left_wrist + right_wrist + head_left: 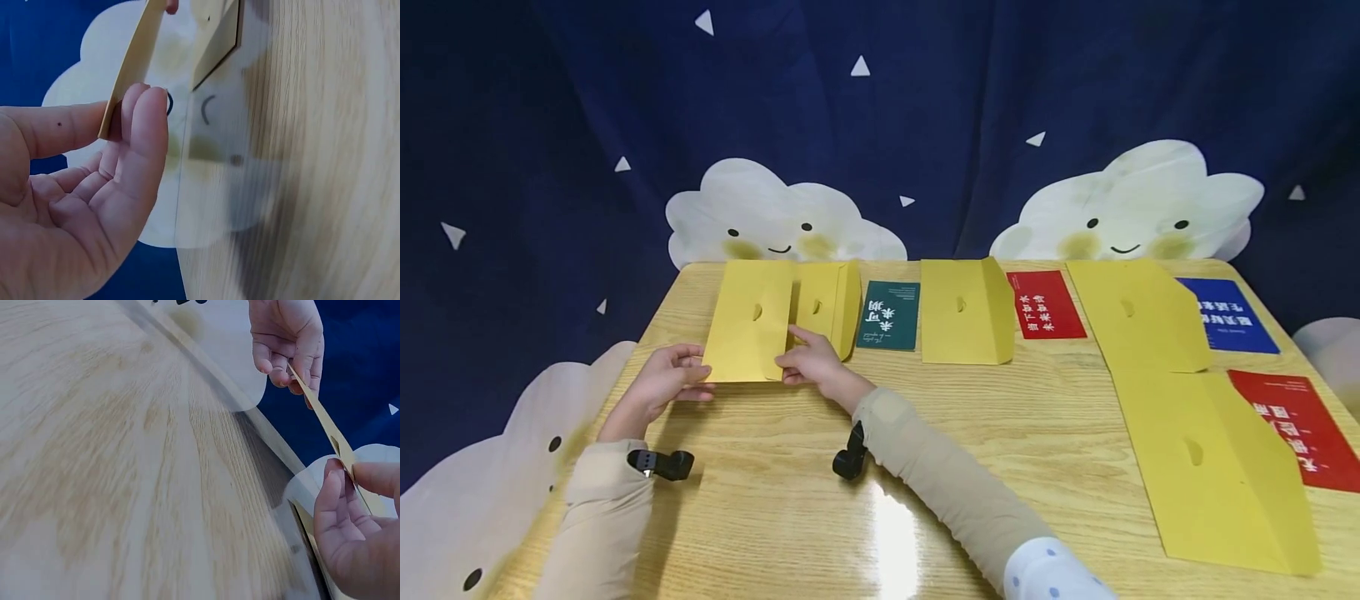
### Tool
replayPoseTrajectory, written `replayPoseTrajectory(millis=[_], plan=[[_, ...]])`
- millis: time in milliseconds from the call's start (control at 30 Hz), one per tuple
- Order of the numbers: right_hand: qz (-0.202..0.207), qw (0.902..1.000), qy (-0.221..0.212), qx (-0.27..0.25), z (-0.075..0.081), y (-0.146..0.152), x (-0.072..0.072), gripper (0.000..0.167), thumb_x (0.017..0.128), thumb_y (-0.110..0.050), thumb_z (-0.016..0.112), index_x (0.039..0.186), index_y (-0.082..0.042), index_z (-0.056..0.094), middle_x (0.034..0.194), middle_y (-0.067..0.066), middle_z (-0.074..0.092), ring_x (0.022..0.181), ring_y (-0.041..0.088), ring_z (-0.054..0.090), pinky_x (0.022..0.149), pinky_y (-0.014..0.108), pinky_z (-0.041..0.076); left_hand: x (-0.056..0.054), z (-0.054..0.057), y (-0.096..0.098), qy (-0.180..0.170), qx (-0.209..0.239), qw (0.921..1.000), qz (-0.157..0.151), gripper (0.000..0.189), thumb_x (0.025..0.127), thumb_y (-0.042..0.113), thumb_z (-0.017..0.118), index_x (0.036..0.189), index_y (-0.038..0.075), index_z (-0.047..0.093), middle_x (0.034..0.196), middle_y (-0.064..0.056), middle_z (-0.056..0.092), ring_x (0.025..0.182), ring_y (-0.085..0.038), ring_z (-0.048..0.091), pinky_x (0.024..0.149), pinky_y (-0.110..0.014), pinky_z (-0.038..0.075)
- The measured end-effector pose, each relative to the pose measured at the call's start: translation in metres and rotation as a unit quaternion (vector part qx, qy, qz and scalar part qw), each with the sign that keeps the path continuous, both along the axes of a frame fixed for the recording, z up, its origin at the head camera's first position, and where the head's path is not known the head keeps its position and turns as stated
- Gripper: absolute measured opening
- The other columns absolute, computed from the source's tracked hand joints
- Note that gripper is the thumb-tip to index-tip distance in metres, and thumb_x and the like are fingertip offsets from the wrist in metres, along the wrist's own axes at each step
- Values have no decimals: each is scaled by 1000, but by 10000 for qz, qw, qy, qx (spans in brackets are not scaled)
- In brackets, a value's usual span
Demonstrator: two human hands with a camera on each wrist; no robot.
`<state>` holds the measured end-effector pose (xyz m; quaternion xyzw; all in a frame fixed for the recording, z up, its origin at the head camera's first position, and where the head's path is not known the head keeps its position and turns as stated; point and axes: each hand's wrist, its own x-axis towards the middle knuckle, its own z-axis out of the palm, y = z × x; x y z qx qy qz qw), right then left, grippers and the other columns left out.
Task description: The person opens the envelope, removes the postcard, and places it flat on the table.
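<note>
A yellow envelope (748, 333) is held up off the table at the back left, its half-moon slot facing up. My left hand (670, 379) pinches its left edge between thumb and fingers; the left wrist view shows the envelope (134, 59) nearly edge-on in that grip. At the near right corner my right hand (812, 360) pinches the same envelope, thumb on one face and fingers on the other, as the right wrist view shows with the right hand (359, 531). Partly behind it lies another yellow envelope (827, 292) with its flap to the right.
Rightward along the back lie a green card (889, 315), a yellow envelope (951, 333), a red card (1046, 305), another envelope (1120, 317) and a blue card (1240, 317). Nearer on the right are a large envelope (1187, 492) and a red card (1307, 425). A dark blue curtain (925, 108) hangs behind the wooden table (760, 517).
</note>
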<state>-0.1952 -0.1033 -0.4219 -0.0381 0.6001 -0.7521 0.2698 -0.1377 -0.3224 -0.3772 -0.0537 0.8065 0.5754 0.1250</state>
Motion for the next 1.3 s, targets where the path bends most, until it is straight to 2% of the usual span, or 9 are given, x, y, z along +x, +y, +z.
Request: replayPoseTrajectory(millis=[167,333,467,667,867,1067,1300], plan=[[63,9999,51,90,2,12,0,74,81,8,60,144,-15,28,77,8,61,52,14,52,52,24,50,1,0,8,130,-10,9997,-196,59,88,-5,50,137,-12,17,82,-6,49,67,-17,61,65,-34,54],[171,9995,112,222,6,26,3,74,81,7,61,144,-15,28,81,9,63,53,13,54,53,23,50,2,0,15,239,116,9992,-310,69,87,-6,52,142,-5,12,76,-2,53,65,-13,58,67,-40,53],[209,9990,208,350,7,37,6,76,81,8,61,144,-14,26,84,10,62,53,13,55,55,23,50,4,2,23,255,233,9984,-453,73,85,-6,54,142,-7,9,73,2,56,65,-11,58,69,-44,52],[240,9986,228,407,11,57,13,76,80,8,62,144,-15,27,84,12,62,53,14,57,55,23,51,5,2,36,300,263,9966,-724,70,83,-7,57,140,-10,16,74,1,56,68,-15,60,70,-47,51],[300,9976,441,448,13,77,19,76,81,9,60,145,-13,24,80,8,62,53,13,57,56,25,51,1,0,49,378,388,9934,-1010,72,81,-7,57,140,-10,16,85,-7,59,70,-16,61,69,-48,51],[350,9957,670,539,17,97,25,76,82,8,60,145,-12,23,77,5,63,53,13,57,56,27,51,-4,0,65,422,90,9945,-953,70,83,-2,59,141,-6,21,86,-5,56,64,-9,53,60,-32,51],[324,9935,851,679,19,119,32,77,82,7,61,145,-12,21,74,4,63,54,14,57,58,30,52,-8,-1,87,562,275,9949,-791,67,83,-1,60,141,-4,24,88,-5,54,65,-9,53,59,-30,50]])
